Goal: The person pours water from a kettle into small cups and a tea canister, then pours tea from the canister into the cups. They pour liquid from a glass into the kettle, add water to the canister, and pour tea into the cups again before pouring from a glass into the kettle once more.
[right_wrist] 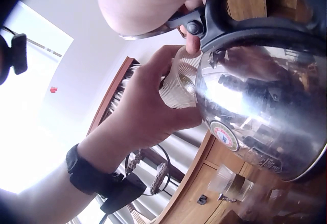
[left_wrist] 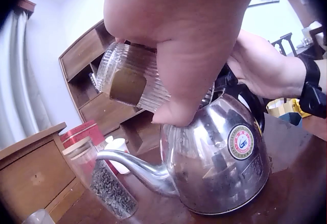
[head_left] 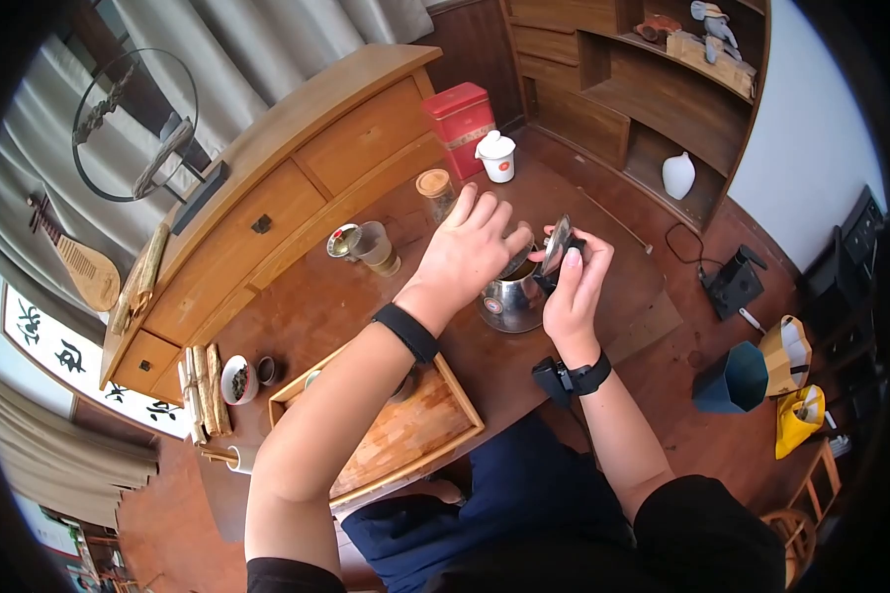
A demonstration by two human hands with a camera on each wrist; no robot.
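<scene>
A shiny steel kettle (head_left: 512, 306) with a black handle (right_wrist: 240, 35) stands on the brown table. My left hand (head_left: 473, 242) grips a clear ribbed glass (left_wrist: 134, 76), tipped over with its rim at the kettle's top opening. Much of the glass is hidden behind the fingers in the head view. My right hand (head_left: 576, 296) holds the kettle's lid (head_left: 560, 239) raised beside the opening, the thumb against it. In the left wrist view the kettle's spout (left_wrist: 138, 168) points toward a cork-topped jar (left_wrist: 110, 185) of dark dry leaves.
Behind the kettle stand a red tin (head_left: 462, 124) and a white lidded cup (head_left: 497, 156). A second glass (head_left: 376, 247) and a small strainer (head_left: 343, 241) sit to the left. Nearer lies a wooden tray (head_left: 405, 445), with a bowl of leaves (head_left: 238, 381) beside it.
</scene>
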